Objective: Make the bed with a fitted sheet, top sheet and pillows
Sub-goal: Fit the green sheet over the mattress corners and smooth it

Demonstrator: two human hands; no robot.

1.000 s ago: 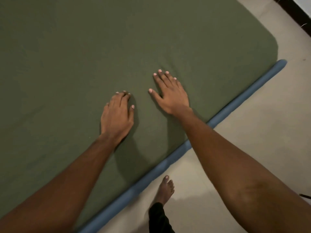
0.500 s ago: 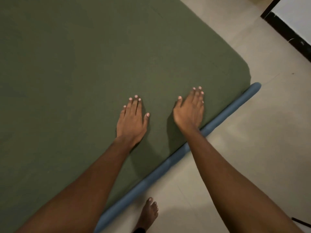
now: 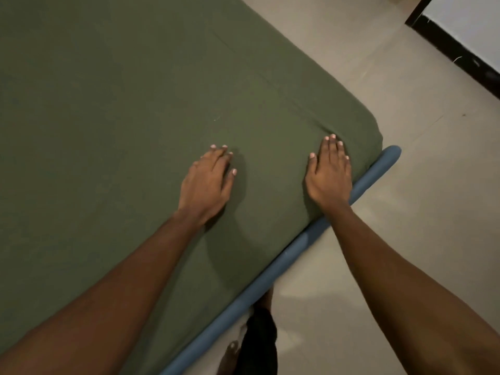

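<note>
An olive-green fitted sheet [image 3: 121, 117] covers the mattress and wraps its rounded corner at the right. My left hand [image 3: 207, 182] lies flat on the sheet, palm down, fingers straight. My right hand [image 3: 328, 171] presses flat on the sheet close to the mattress edge, just short of the corner, with small wrinkles in front of its fingertips. No top sheet or pillows are in view.
A blue padded bed-frame rail [image 3: 270, 274] runs along the mattress's near edge to the corner. Beige tiled floor [image 3: 392, 239] lies to the right. My foot and dark trouser leg [image 3: 257, 345] stand beside the rail. A dark skirting board [image 3: 454, 52] lines the far wall.
Both hands have slid along the sheet toward the mattress corner, and the right hand has moved nearer the edge. The view has shifted so the corner sits closer.
</note>
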